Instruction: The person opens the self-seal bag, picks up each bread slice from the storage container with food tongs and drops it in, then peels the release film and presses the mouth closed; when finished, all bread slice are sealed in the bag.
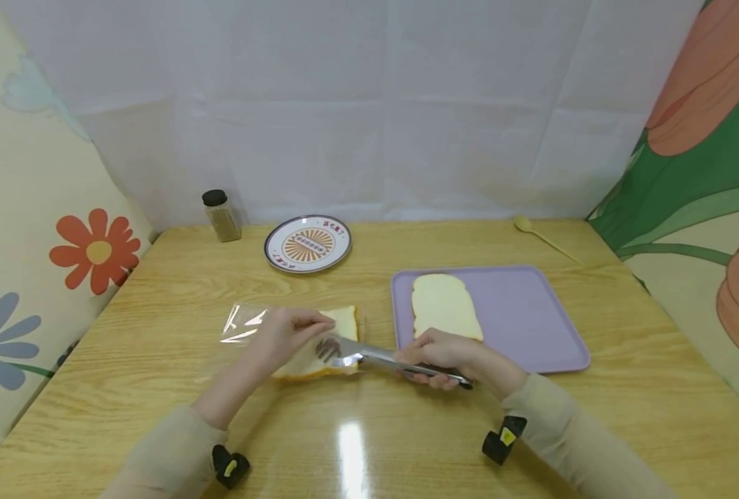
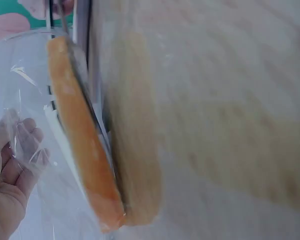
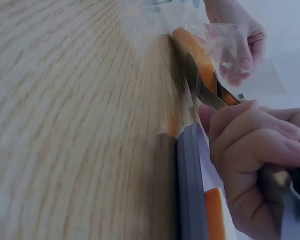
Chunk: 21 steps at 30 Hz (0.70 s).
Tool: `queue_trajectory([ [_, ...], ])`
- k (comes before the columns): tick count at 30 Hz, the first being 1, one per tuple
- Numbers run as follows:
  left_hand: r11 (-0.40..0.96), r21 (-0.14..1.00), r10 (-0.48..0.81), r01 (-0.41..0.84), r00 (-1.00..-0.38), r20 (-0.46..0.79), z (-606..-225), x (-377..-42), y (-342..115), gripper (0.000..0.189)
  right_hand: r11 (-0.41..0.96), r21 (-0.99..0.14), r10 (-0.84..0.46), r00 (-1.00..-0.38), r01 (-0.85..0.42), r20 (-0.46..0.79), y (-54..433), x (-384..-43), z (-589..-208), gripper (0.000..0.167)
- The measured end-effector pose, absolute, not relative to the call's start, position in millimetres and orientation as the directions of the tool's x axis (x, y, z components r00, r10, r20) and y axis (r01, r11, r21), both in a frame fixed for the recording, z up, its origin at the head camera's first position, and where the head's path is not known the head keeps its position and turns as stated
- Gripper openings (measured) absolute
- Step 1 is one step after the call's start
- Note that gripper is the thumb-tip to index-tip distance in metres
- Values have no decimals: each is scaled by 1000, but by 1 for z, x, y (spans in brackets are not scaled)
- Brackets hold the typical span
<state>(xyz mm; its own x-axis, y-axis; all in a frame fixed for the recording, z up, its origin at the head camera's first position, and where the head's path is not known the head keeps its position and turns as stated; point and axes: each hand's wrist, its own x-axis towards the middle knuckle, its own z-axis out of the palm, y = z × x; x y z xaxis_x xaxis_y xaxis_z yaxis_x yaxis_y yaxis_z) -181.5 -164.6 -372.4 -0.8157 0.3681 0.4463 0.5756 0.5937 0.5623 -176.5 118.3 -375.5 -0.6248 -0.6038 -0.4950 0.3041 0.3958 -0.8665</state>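
Observation:
A slice of bread (image 1: pixel 344 322) with a brown crust lies in a clear plastic bag (image 1: pixel 238 331) on the table. My left hand (image 1: pixel 287 338) pinches the bag's film above the slice; in the left wrist view the film (image 2: pixel 25 145) bunches between thumb and fingers. My right hand (image 1: pixel 440 355) grips metal tongs (image 1: pixel 378 356) by the handle. Their slotted head lies over the slice's near right part, and in the right wrist view the other blade (image 3: pixel 192 72) runs along its underside. Another bread slice (image 1: pixel 445 305) lies on a purple tray (image 1: pixel 521 315), just beyond my right hand.
Behind the bag is a patterned plate (image 1: pixel 275 244), with a black-capped spice jar (image 1: pixel 222 218) to its left. A pale spoon (image 1: pixel 546 239) lies at the back right. A white cloth (image 1: pixel 344 138) hangs behind the table.

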Motion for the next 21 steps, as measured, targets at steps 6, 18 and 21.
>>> queue_trajectory([
  [6, 564, 597, 294, 570, -815, 500, -366, -183, -165, 6, 428, -870, -588, -656, 244, -474, 118, -175, -376, 35],
  [18, 589, 575, 266, 567, -809, 525, -365, -185, -168, 10, 524, -852, -532, -776, 12, -338, 121, -178, -364, 45],
  [21, 577, 576, 246, 579, -796, 553, -368, -187, -167, 10, 513, -857, -514, -781, 51, -354, 117, -178, -366, 43],
])
